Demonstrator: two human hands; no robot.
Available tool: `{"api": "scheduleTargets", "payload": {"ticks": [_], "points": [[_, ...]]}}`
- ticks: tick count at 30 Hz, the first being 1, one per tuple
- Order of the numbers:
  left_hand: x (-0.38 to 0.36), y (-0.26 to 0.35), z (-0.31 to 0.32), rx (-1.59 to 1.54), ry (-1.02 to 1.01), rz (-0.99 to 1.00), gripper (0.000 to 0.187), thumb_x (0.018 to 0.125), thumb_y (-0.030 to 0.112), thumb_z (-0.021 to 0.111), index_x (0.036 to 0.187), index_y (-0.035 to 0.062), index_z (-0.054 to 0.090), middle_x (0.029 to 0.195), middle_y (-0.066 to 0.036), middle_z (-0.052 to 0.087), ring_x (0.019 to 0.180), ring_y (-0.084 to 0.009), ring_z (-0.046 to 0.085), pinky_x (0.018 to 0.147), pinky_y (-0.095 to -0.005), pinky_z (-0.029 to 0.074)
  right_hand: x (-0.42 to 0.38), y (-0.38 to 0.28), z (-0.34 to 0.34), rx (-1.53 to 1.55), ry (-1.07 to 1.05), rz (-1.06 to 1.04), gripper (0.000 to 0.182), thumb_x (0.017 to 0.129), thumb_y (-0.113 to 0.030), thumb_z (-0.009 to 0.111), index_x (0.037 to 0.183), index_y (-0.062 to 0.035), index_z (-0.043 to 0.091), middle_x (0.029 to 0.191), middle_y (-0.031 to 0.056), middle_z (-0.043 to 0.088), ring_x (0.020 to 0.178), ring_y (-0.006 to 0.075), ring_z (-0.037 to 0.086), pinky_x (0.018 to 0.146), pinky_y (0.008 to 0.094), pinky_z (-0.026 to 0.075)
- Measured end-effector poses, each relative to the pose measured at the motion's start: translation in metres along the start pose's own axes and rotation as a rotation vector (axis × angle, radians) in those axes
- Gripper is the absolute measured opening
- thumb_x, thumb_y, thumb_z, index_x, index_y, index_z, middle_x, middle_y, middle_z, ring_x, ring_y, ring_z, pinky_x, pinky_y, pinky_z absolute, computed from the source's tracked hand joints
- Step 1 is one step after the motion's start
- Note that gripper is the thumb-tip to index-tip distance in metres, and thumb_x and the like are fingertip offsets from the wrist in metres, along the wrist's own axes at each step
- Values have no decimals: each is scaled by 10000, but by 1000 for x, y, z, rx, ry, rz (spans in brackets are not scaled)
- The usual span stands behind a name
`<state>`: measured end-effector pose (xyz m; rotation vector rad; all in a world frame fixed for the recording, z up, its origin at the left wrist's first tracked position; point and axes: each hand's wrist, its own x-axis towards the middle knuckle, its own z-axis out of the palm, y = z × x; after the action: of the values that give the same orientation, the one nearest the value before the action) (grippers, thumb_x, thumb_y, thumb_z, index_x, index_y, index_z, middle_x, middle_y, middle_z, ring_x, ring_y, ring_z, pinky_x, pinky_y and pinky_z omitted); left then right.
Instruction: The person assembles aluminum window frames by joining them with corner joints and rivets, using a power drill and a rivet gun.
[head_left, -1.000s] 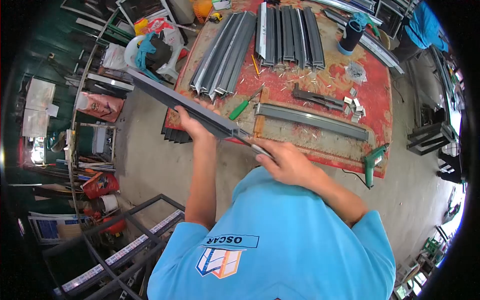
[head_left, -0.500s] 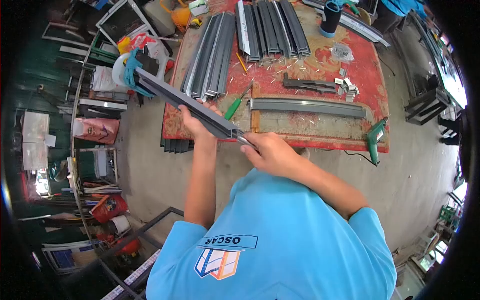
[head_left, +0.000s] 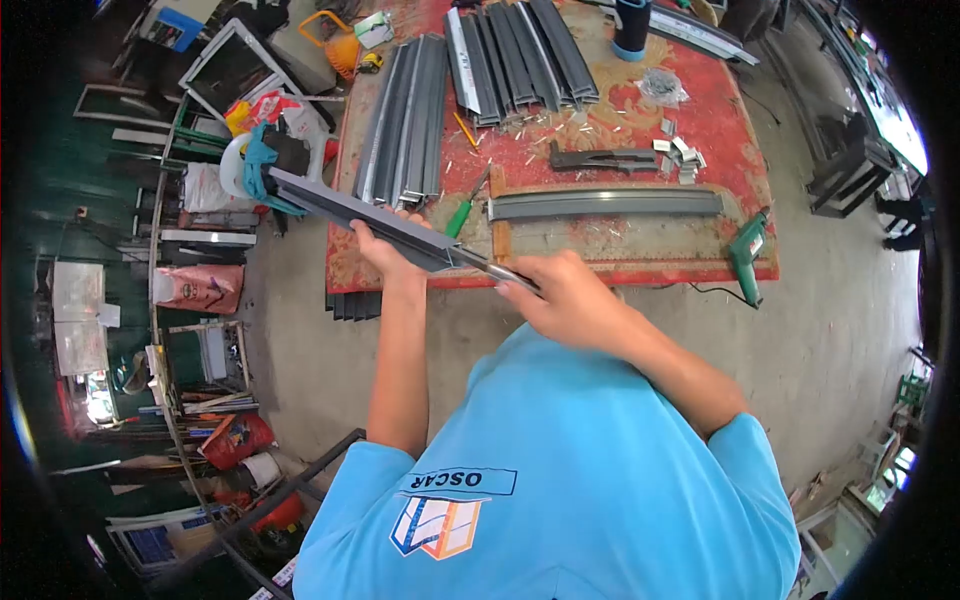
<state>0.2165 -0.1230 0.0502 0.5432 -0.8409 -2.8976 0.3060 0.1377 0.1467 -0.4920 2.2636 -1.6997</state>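
Note:
My left hand (head_left: 388, 258) is wrapped around a long grey metal profile (head_left: 345, 207) from below, near its cut end. The profile slants from upper left down toward me, over the table's left front edge. My right hand (head_left: 572, 300) grips a slim metal file (head_left: 492, 268), whose tip meets the profile's near end. A green-handled screwdriver (head_left: 460, 216) lies just beyond that end. Another grey profile (head_left: 610, 204) rests across the table, its left end against a wooden strip (head_left: 501, 235).
On the red worn table (head_left: 640, 266) lie stacked grey profiles (head_left: 405, 120), more profiles (head_left: 520, 60), a dark metal piece (head_left: 605, 160), small metal brackets (head_left: 683, 155), a clear bag (head_left: 662, 87), a pencil (head_left: 465, 130) and a green drill (head_left: 747, 255). Cluttered racks stand at left.
My right hand has drawn back to the right, away from the profile's end, so more of the file shows. The profile stays in my left hand. The view has shifted slightly.

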Motion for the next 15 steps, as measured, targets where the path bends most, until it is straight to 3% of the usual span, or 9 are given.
{"api": "scheduleTargets", "payload": {"ticks": [2,5,8,9,10,15], "points": [[-2,-10,7,41,113,-56,648,947,700,272,882,100,508,703,-52,466,599,-230,444,549,-376,401,-3,5,0,-5,25,-39,213,879,-149,616,999,17,676,721,252,625,653,418,615,630,478,485],[8,5,-8,-39,51,-28,661,938,710,274,876,93,505,708,-59,470,601,-234,445,553,-384,404,-12,3,-11,-30,-60,-59,218,882,-159,613,991,21,673,709,250,620,650,418,614,633,480,483],[-5,-10,12,84,164,-19,668,933,711,277,883,87,511,715,-62,481,600,-236,446,553,-387,402,-20,6,-14,5,-13,-47,187,896,-128,606,975,37,647,659,221,571,542,354,520,551,436,427],[0,-15,-2,-2,17,-160,667,933,708,279,888,88,519,716,-62,489,603,-234,452,550,-396,400,-10,9,-3,-26,-8,-52,200,891,-140,599,991,23,659,695,238,598,613,401,565,601,472,454],[1,-17,-4,3,13,-161,667,933,708,279,888,88,519,716,-62,489,603,-234,452,550,-396,400,-5,11,4,-55,-10,-58,217,887,-152,592,1007,10,671,730,255,624,683,447,610,650,507,480],[-6,-15,15,75,6,-68,669,935,708,285,901,84,522,711,-53,483,572,-218,424,516,-368,376,-25,15,-7,-58,-40,-98,215,887,-152,587,1001,22,643,754,263,629,721,456,613,679,513,484]]}}
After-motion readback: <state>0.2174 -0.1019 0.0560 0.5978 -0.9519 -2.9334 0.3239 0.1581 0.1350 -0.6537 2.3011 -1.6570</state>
